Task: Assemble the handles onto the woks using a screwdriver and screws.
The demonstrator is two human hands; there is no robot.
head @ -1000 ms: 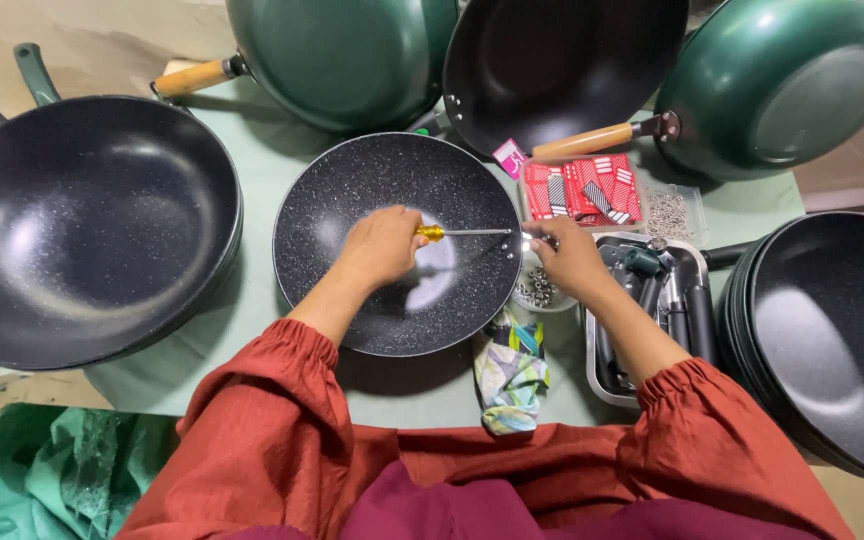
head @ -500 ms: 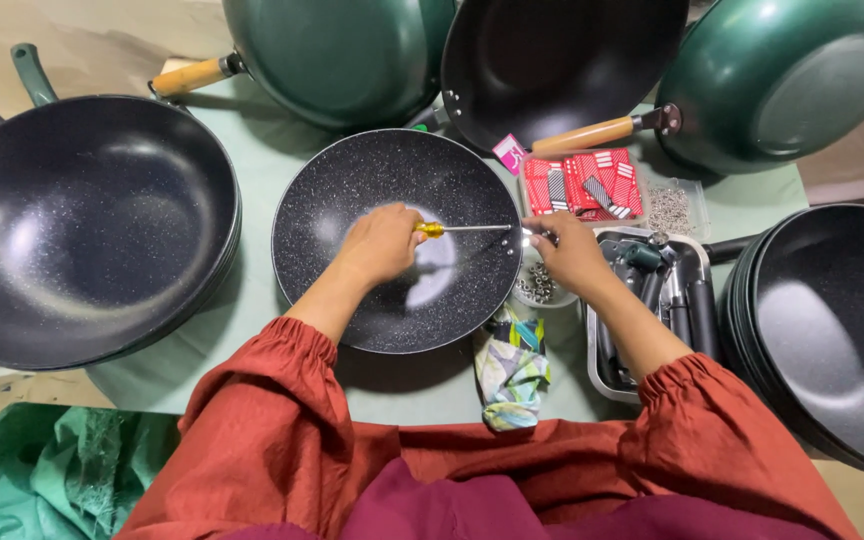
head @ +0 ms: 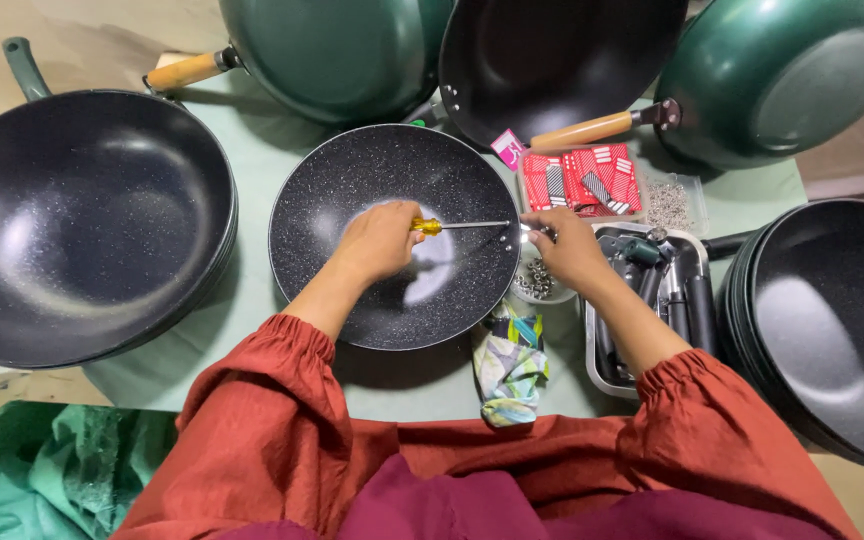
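Observation:
A black speckled pan (head: 382, 180) without a handle sits in front of me on the pale green table (head: 252, 310). My left hand (head: 377, 240) is inside the pan, gripping a screwdriver (head: 457, 225) with a yellow handle; its metal shaft points right to the pan's rim. My right hand (head: 567, 250) is at that rim, fingers pinched at the screwdriver tip on something small that I cannot make out. Both arms wear rust-red sleeves.
A large black wok (head: 72, 220) lies left, a stack of black pans (head: 832, 320) right. Green pans with wooden handles (head: 332, 50) (head: 782, 70) and a black one (head: 552, 60) stand behind. A metal tray of handles (head: 667, 290), a red packet box (head: 582, 180), a small bowl of screws (head: 534, 280) and a crumpled cloth (head: 510, 365) lie nearby.

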